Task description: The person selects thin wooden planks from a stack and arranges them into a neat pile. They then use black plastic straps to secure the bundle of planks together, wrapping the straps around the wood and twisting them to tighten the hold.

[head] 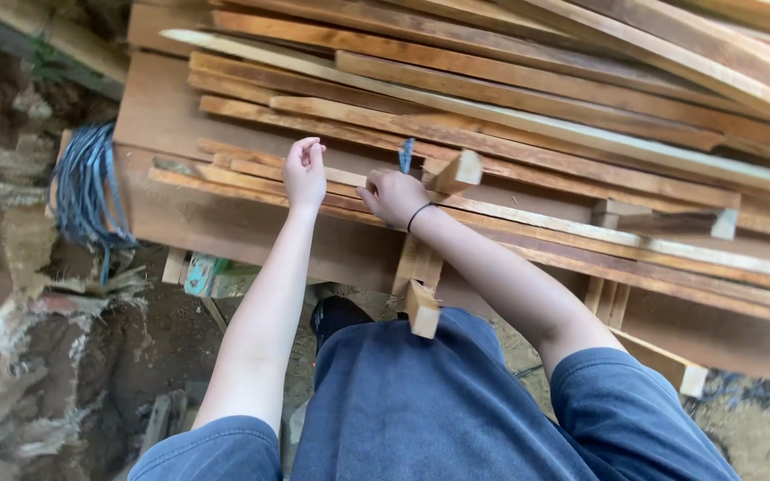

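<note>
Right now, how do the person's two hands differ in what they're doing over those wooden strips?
The left hand rests on the thin wooden strips with fingers curled and holds nothing clear; the right hand is closed around a blue pen-like tool. The right hand has a dark band at its wrist; the left hand's wrist is bare. Both hands lie on the same pile, close together.

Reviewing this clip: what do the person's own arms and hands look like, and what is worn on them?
Both arms are bare from the short sleeves down. The sleeves are dark blue, part of a plain dark blue T-shirt. The right hand has a thin black band around the wrist. The left hand and its wrist carry nothing. No gloves, rings or watch are visible on either hand.
</note>
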